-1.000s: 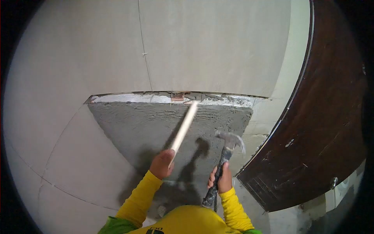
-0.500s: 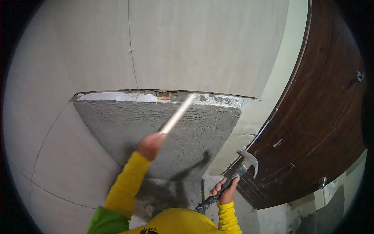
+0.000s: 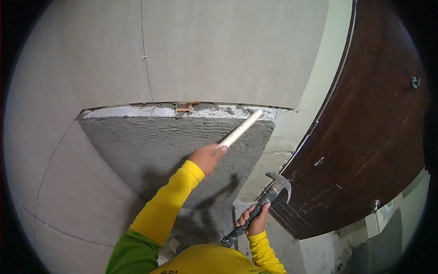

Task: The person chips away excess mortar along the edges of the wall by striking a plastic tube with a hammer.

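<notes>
My left hand point(image 3: 208, 158) is closed around the lower end of a pale, straight stick point(image 3: 242, 130). The stick slants up and right, and its far tip lies over the white-smeared strip point(image 3: 214, 111) above the grey mortar patch point(image 3: 132, 141). Whether the tip touches the strip I cannot tell. Lower right, my right hand point(image 3: 256, 221) grips a claw hammer point(image 3: 253, 211) by its dark wrapped handle. The hammer's head is up, close to the brown door's edge, with the claw curving right.
Large light grey tiles point(image 3: 219, 50) line the wall above and left of the mortar. A dark brown door point(image 3: 360, 132) with a metal knob point(image 3: 375, 205) stands at right. Rough concrete floor point(image 3: 278, 246) shows below. A reddish-brown piece point(image 3: 184, 108) sits in the white strip.
My left hand has moved right with the stick, so its tip is now near the strip's right end. The view has shifted slightly. My right hand still holds the hammer.
</notes>
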Demonstrator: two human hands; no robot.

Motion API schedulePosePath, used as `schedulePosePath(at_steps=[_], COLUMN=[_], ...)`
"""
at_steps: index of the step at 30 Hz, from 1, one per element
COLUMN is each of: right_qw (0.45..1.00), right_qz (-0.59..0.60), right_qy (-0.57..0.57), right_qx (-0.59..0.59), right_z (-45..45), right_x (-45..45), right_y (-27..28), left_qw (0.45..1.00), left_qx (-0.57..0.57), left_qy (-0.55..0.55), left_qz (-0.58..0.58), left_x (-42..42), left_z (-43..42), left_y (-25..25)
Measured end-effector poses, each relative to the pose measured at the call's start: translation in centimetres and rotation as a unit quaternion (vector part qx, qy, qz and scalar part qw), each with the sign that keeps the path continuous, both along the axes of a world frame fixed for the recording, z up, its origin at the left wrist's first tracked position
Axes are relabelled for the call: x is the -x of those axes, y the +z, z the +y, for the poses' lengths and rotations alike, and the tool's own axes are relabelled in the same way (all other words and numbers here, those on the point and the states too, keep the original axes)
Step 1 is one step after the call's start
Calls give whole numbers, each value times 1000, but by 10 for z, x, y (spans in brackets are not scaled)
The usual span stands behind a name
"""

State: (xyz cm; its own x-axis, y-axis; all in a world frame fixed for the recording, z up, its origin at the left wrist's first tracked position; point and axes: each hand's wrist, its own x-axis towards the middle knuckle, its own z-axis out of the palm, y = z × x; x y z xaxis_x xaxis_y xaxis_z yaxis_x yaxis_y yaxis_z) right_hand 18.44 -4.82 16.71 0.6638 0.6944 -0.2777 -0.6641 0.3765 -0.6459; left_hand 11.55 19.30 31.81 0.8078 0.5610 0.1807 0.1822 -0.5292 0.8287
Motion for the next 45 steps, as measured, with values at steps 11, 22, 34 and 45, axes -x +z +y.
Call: schedulePosePath(at_steps=[11,22,34,45], right_qw=[999,999,991,978], right_qz=[-8,-29,-30,-161], right_qy=[-15,41,99,125], right_qx=[-31,-17,-79,-47], right_z=[-8,12,33,56], right_x=[-8,2,-1,-17], right_y=[-5,0,2,42], left_qw=[981,949,984,861], left_qx=[-140,-279,-97,464], left_qy=[127,116,133,138], left_qz=[-39,-92,-62,-153], left_x=[76,87,106,139], left_z=[-4,63,49,12], left_y=[-31,-78,-24,-3])
